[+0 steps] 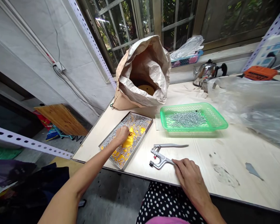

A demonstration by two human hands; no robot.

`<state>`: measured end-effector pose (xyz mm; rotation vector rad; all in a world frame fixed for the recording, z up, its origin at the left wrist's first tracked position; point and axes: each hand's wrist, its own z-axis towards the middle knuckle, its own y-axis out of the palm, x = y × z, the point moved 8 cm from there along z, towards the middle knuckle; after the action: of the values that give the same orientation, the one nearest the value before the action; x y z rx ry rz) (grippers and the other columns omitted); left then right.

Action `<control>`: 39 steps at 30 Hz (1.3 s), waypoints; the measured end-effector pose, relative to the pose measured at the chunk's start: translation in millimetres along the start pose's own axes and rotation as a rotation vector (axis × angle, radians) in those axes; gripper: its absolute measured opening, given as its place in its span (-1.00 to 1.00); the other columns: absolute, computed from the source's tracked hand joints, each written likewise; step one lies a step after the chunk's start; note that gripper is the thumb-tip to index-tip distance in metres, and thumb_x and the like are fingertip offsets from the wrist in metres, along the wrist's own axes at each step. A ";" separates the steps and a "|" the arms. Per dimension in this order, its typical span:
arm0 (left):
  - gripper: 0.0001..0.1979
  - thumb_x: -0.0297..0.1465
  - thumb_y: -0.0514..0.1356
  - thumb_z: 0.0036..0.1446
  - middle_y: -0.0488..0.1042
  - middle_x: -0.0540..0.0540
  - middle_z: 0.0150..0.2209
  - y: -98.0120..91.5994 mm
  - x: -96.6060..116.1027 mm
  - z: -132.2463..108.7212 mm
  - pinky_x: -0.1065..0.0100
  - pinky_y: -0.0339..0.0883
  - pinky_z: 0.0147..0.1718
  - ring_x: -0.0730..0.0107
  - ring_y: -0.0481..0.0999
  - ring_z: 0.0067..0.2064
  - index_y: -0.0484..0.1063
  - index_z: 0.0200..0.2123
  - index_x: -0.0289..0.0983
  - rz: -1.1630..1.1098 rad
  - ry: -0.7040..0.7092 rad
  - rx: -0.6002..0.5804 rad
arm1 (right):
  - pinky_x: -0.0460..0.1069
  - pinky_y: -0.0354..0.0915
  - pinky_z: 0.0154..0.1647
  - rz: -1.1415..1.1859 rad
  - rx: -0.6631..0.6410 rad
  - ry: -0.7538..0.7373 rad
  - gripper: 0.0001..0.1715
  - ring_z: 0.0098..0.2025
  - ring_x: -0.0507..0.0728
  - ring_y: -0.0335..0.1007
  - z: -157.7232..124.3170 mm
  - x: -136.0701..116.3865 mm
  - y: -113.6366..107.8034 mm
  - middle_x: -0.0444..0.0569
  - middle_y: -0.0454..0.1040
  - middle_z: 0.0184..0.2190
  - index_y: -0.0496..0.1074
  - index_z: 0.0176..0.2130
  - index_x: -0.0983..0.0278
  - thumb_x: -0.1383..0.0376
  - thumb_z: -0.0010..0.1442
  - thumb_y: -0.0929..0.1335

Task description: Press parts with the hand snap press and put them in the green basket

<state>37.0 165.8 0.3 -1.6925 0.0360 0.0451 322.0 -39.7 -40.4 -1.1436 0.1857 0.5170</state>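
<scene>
My left hand reaches into a shallow dark-rimmed tray with a yellow bottom, filled with several small silver metal pieces. Its fingers are curled together in a pinch among the pieces; what they hold is hidden. My right hand lies on the white table near the front edge, fingers stretched out, fingertips touching the lower handle of grey metal pliers that lie flat between the two hands.
A green plastic basket with more silver pieces stands behind the pliers. A big crumpled paper sack sits at the back left, a metal kettle and a clear plastic bag to the right.
</scene>
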 end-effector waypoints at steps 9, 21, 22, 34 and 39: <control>-0.80 -0.49 0.09 0.17 0.54 -0.26 -0.22 -2.5 7.3 -3.2 0.43 0.16 -0.35 0.26 0.49 -0.21 0.52 -0.28 -0.37 0.059 0.069 -0.019 | 0.06 0.12 -0.19 -0.005 -0.051 0.048 -0.71 -0.22 0.17 0.23 5.7 0.1 -2.0 0.01 0.36 -0.28 0.42 -0.01 0.23 0.23 0.36 0.23; -0.76 -0.60 -0.01 0.14 0.48 -0.27 -0.21 -7.4 15.7 -33.7 0.36 0.22 -0.22 0.21 0.43 -0.16 0.46 -0.30 -0.38 0.102 0.165 0.007 | 0.04 0.11 -0.21 -0.045 -0.043 0.054 -0.72 -0.22 0.16 0.23 5.2 0.9 -2.5 0.00 0.35 -0.28 0.44 -0.02 0.21 0.24 0.35 0.24; -0.76 -0.60 -0.01 0.15 0.48 -0.28 -0.19 -9.6 18.3 -36.2 0.34 0.22 -0.19 0.20 0.43 -0.14 0.46 -0.29 -0.38 0.104 0.179 0.013 | 0.04 0.10 -0.21 -0.044 -0.042 0.057 -0.72 -0.22 0.16 0.23 5.2 1.1 -2.8 0.00 0.35 -0.28 0.44 -0.02 0.21 0.24 0.36 0.23; -0.90 -0.41 0.24 0.01 0.40 0.06 -0.58 25.1 91.8 -117.9 0.51 0.19 -0.63 0.59 0.30 -0.63 0.46 -0.40 -0.34 -0.943 0.029 -0.361 | 0.05 0.05 -0.22 -0.116 -0.131 0.053 -0.80 -0.22 0.17 0.22 13.2 1.7 1.3 0.01 0.38 -0.26 0.44 -0.07 0.22 0.29 0.31 0.30; -0.83 -0.35 0.30 -0.01 0.33 0.10 -0.67 49.6 98.9 -122.6 0.51 0.18 -0.63 0.60 0.25 -0.65 0.45 -0.43 -0.35 -1.045 -0.054 -0.468 | 0.04 0.04 -0.21 -0.115 -0.132 0.035 -0.78 -0.21 0.17 0.23 16.0 2.4 2.7 0.01 0.39 -0.26 0.43 -0.05 0.20 0.27 0.29 0.32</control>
<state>134.3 38.3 -39.0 -1.9799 -0.9556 -0.7281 320.9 -23.7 -36.8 -1.2847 0.1163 0.4118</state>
